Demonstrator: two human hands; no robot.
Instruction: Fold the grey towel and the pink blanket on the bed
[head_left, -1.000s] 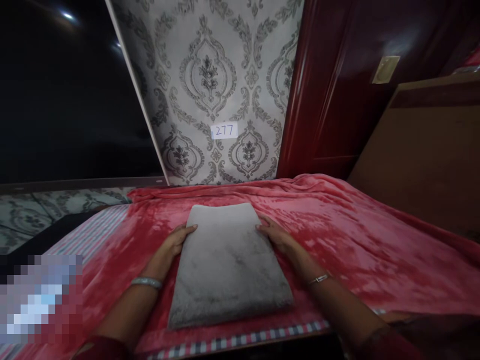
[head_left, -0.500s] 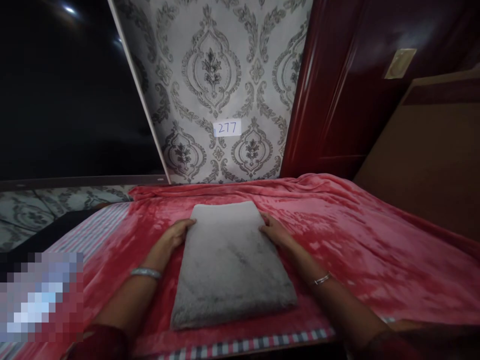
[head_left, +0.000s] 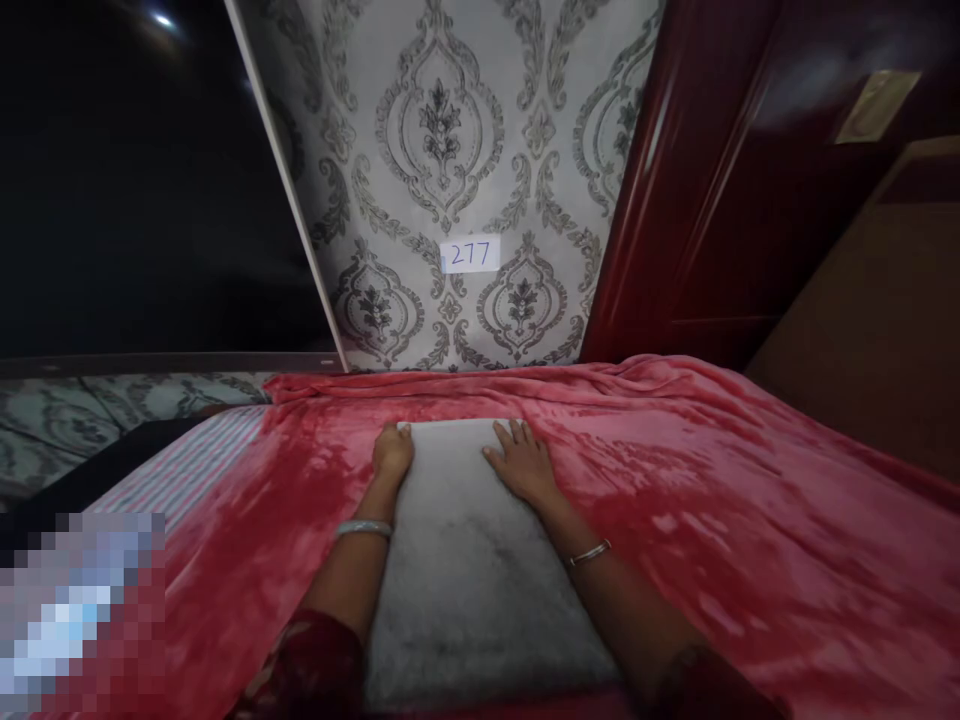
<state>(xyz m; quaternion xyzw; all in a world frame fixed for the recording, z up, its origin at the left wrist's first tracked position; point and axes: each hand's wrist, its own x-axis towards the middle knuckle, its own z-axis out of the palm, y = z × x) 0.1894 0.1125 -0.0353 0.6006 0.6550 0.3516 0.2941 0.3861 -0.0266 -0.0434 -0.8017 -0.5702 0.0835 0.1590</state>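
A: Here, in the head view, what is shown at the centre?

B: A folded grey cloth [head_left: 472,560] is laid flat on a red blanket [head_left: 712,500], its long axis running from six o'clock toward twelve o'clock. The left hand [head_left: 393,452] is set at the cloth's far left corner, about eleven o'clock, with the fingers curled over the edge; whether the edge is pinched cannot be told. The right hand [head_left: 520,466] is pressed palm down and flat, fingers spread, on the far right corner at about one o'clock, nothing being grasped.

A: And what is seen around the cloth?

B: A bangle is worn on each wrist. A patterned wall [head_left: 450,150] with a label reading 277 [head_left: 470,254] is seen at twelve o'clock, a dark red door [head_left: 720,200] at two o'clock, and a striped sheet [head_left: 195,470] at nine o'clock.
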